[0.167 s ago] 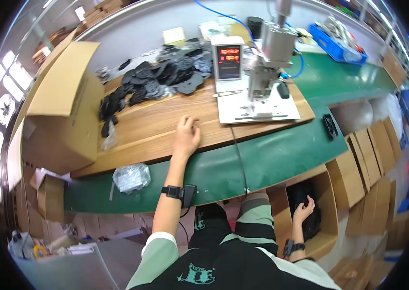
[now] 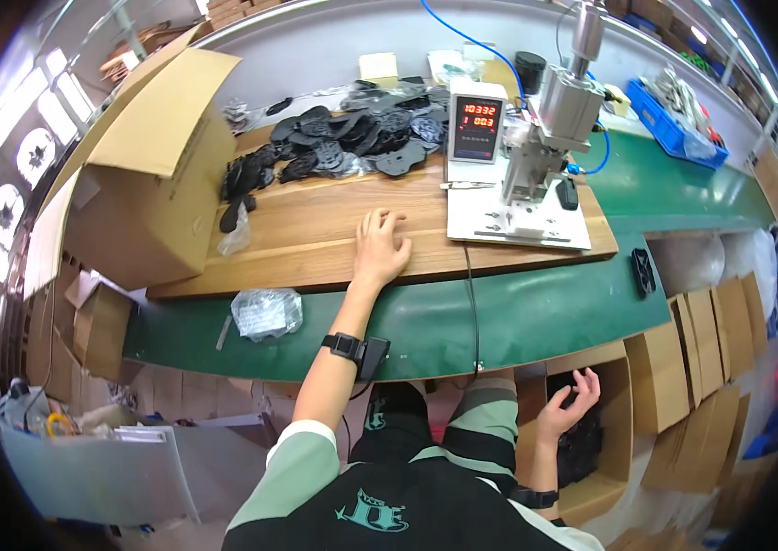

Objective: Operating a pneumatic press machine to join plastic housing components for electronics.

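Observation:
My left hand (image 2: 382, 248) lies palm down on a wooden board (image 2: 306, 214), its fingers a little apart and nothing in it. Beyond it spreads a heap of flat black pieces (image 2: 352, 133), some of them in clear film. To its right stands a small press (image 2: 536, 161) on a white base plate (image 2: 462, 216), with a display box (image 2: 478, 129) beside it. Low at the right, my right hand (image 2: 568, 409) is held above an open cardboard box (image 2: 617, 432) with dark contents (image 2: 582, 450). Its fingers are apart and loosely bent, with nothing seen in them.
A large open carton (image 2: 146, 216) stands at the board's left end. A clear plastic bundle (image 2: 267, 313) lies on the green bench (image 2: 389, 335). Farther right are a black object (image 2: 642, 274), a blue basket (image 2: 678, 129) and folded cartons (image 2: 683, 349). A black cable (image 2: 472, 312) crosses the front edge.
The view has turned, so the bench things sit farther right in it. My right hand has lifted from the dark contents of the box and its fingers have spread. My left hand stays on the board.

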Available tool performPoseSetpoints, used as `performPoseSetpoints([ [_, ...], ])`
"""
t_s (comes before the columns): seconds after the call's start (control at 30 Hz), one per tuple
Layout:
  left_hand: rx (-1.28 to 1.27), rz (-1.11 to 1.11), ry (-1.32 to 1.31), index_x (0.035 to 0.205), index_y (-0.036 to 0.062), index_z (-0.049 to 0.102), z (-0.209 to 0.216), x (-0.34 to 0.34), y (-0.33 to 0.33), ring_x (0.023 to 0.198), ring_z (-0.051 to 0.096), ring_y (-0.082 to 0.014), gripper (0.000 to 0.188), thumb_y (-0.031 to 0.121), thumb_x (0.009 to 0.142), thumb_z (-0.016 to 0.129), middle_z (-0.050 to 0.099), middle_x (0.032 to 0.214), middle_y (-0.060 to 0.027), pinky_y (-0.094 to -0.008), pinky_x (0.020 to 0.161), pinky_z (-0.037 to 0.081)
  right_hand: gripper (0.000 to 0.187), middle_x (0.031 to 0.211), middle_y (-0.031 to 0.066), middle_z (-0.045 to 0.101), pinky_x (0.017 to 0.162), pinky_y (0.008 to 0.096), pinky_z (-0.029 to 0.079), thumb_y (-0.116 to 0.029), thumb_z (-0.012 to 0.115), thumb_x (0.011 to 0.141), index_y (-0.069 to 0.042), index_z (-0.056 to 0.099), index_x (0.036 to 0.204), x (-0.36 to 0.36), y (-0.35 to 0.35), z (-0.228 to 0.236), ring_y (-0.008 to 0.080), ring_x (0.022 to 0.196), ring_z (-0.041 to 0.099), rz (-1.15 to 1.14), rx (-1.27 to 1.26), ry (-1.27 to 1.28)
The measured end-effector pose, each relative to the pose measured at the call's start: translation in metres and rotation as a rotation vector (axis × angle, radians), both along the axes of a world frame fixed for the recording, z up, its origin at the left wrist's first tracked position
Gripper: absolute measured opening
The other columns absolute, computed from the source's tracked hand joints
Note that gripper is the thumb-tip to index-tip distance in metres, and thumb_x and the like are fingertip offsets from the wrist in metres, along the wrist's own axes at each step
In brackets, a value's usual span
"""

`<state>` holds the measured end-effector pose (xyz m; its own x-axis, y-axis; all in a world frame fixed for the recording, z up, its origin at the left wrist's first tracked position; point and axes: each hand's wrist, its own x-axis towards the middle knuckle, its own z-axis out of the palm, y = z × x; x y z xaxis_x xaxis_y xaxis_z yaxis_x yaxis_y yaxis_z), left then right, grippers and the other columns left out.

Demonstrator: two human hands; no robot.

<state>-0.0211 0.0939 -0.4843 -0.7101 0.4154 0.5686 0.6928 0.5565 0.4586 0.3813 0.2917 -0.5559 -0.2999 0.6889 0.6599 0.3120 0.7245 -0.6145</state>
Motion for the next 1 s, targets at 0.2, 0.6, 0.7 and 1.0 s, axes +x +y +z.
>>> performPoseSetpoints([
  [0.2,-0.245,0.249,0.008,0.146,0.0052,0.057,-0.014,0.002,0.009,0.152,0.034,-0.0421,0.062,0.037,0.093,0.064,0.044,0.157,-0.0235,-0.0558,0.129,0.017,0.031,0.131,0.0180,0.061,0.100,0.0458,0.048,0.007,0.059,0.088,-0.004,0.069,0.116,-0.074,-0.023,0.069,0.0365,0.117,0.058,0.426,0.085,0.079],
  [0.6,-0.620,0.479,-0.143,0.151,0.0048,0.047,0.074,-0.083,-0.125,0.144,0.044,-0.0441,0.070,0.029,0.090,0.074,0.046,0.155,-0.0262,-0.0622,0.113,0.044,0.033,0.140,0.0191,0.053,0.111,0.0495,0.041,-0.004,0.068,0.088,-0.005,0.068,0.122,-0.144,-0.035,0.060,0.0406,0.134,0.045,0.588,-0.081,-0.228],
  [0.7,-0.652,0.677,-0.321,0.153,0.0053,0.046,0.087,-0.111,-0.189,0.146,0.044,-0.0436,0.075,0.033,0.089,0.076,0.047,0.156,-0.0258,-0.0580,0.115,0.045,0.031,0.141,0.0198,0.052,0.115,0.0536,0.038,-0.009,0.070,0.090,-0.005,0.068,0.121,-0.143,-0.038,0.065,0.0417,0.135,0.044,0.574,-0.028,-0.269],
  [1.0,-0.963,0.775,-0.212,0.144,0.0043,0.061,0.064,-0.145,-0.278,0.147,0.044,-0.0418,0.056,0.023,0.092,0.069,0.053,0.152,-0.0254,-0.0539,0.116,0.045,0.029,0.142,0.0181,0.053,0.115,0.0524,0.038,-0.007,0.068,0.092,-0.005,0.069,0.120,-0.143,-0.041,0.065,0.0416,0.136,0.044,0.578,-0.041,-0.289],
])
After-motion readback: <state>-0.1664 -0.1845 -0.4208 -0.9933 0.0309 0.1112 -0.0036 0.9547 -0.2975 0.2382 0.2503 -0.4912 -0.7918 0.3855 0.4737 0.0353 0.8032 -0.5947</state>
